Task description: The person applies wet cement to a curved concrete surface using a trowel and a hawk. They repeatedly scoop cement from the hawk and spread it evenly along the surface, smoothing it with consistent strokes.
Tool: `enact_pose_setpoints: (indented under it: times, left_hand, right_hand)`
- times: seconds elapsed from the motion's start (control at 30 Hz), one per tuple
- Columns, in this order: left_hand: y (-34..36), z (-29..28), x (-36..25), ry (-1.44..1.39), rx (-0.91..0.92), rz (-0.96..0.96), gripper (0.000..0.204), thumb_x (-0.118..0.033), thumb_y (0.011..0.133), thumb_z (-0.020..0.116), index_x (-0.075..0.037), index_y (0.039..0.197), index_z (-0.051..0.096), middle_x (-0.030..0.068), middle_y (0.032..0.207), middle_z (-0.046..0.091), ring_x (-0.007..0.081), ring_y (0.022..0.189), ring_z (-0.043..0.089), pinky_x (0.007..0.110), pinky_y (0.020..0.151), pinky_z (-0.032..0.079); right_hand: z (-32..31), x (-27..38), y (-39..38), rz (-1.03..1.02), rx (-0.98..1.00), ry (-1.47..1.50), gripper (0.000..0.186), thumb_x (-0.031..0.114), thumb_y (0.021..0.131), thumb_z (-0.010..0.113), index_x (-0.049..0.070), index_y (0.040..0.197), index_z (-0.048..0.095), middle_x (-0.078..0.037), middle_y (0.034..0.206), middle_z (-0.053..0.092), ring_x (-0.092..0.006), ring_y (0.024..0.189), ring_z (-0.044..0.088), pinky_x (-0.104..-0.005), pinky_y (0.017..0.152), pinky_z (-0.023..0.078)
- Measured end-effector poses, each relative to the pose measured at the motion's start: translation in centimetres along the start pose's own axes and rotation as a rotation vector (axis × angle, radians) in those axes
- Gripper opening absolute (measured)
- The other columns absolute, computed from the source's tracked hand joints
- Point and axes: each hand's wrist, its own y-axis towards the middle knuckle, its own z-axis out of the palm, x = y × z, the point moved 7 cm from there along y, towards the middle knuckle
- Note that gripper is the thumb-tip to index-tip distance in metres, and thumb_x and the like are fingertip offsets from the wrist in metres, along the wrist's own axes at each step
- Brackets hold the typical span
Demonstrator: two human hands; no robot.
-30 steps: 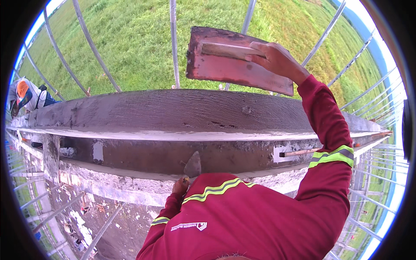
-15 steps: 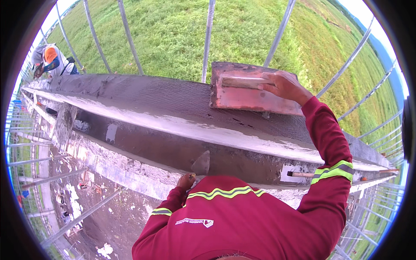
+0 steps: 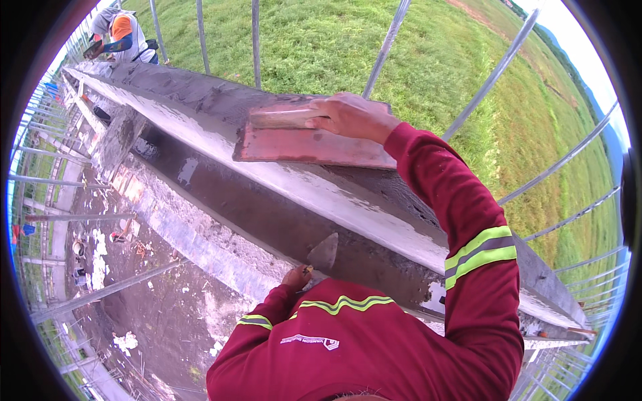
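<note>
My right hand is closed around the wooden handle of a wide rectangular plastering float. Its reddish, worn board lies over the fresh grey mortar along the top of the parapet wall; how much of its underside touches is hidden. Lower down, near my body, my left hand holds a pointed trowel by its handle, most of which is covered by my fingers. The trowel's mortar-smeared blade extends over the dark channel behind the wall.
Metal poles stand along the wall's far side, with grass beyond. At the far left another person bends over the same wall. A rough concrete block crosses the channel. A sloping pole and scattered debris lie below left.
My right hand has drawn the float leftward along the wall top. The view has turned, so the wall now slants more steeply. My left hand still holds the trowel in much the same place.
</note>
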Motion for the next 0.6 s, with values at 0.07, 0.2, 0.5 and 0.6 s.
enact_pose_setpoints:
  times: [0.07, 0.2, 0.5, 0.6]
  left_hand:
    - [0.4, 0.1, 0.1, 0.008, 0.023, -0.024, 0.045, -0.040, 0.090, 0.066, -0.005, 0.120, 0.064, 0.0263, 0.106, 0.071, 0.0472, 0.104, 0.066, 0.053, 0.090, 0.053]
    - [0.8, -0.7, -0.4, 0.034, -0.028, 0.031, 0.043, -0.039, 0.090, 0.067, -0.005, 0.117, 0.064, 0.0268, 0.104, 0.071, 0.0475, 0.101, 0.066, 0.054, 0.087, 0.053]
    - [1.1, -1.6, -1.5, 0.080, 0.003, 0.096, 0.048, -0.043, 0.091, 0.066, -0.004, 0.119, 0.063, 0.0270, 0.109, 0.070, 0.0469, 0.107, 0.065, 0.054, 0.090, 0.051]
    - [2.2, -1.7, -2.3, 0.135, 0.041, 0.170, 0.050, -0.044, 0.090, 0.066, -0.004, 0.120, 0.063, 0.0259, 0.108, 0.071, 0.0466, 0.107, 0.065, 0.054, 0.090, 0.051]
  right_hand:
    - [1.4, 2.5, 5.4, -0.044, 0.017, 0.049, 0.049, 0.050, 0.099, 0.060, 0.004, 0.115, 0.068, -0.023, 0.093, 0.071, -0.0421, 0.093, 0.068, -0.0515, 0.082, 0.052]
    - [0.1, 5.9, 9.6, -0.084, -0.040, 0.059, 0.049, 0.051, 0.098, 0.060, 0.005, 0.113, 0.069, -0.021, 0.097, 0.072, -0.0414, 0.095, 0.069, -0.0509, 0.084, 0.052]
    - [-16.6, 5.4, -11.4, 0.142, -0.431, -0.118, 0.048, 0.045, 0.100, 0.063, 0.002, 0.121, 0.068, -0.021, 0.093, 0.071, -0.0343, 0.084, 0.070, -0.0427, 0.078, 0.052]
    - [-19.4, 8.0, -24.4, 0.325, -0.631, -0.284, 0.039, 0.036, 0.101, 0.065, -0.001, 0.115, 0.066, -0.012, 0.084, 0.069, -0.0178, 0.071, 0.065, -0.0320, 0.067, 0.050]
